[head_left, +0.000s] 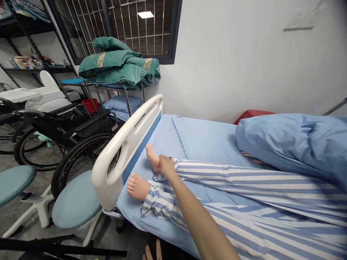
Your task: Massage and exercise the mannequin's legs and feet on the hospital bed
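The right hand (166, 166) is curled snugly round the far foot (152, 157), just left of the frame's centre, where it meets the striped trousers (244, 180). The toes point up and to the left; the leg's long axis runs almost level, from the right edge towards the centre. The near foot (138, 186) lies lower and further left, its toes also leftward.

Both legs rest on a bed (200, 139) with a pale blue sheet. Its white footboard (127, 128) slants across the left of centre. Beyond it I see a black wheelchair (54, 126), a round blue stool (77, 200) below, and green bedding (121, 66) piled beneath a barred window (173, 39). A bare white wall (217, 65) fills the upper right.

A blue quilt (287, 137), cut off at the right edge, hides the upper part of the lying figure; a few fingers (253, 157) show beneath it. The undersides of the gripping fingers are out of sight. The left hand (153, 251) is mostly cropped by the bottom edge, so I cannot tell whether it holds anything.
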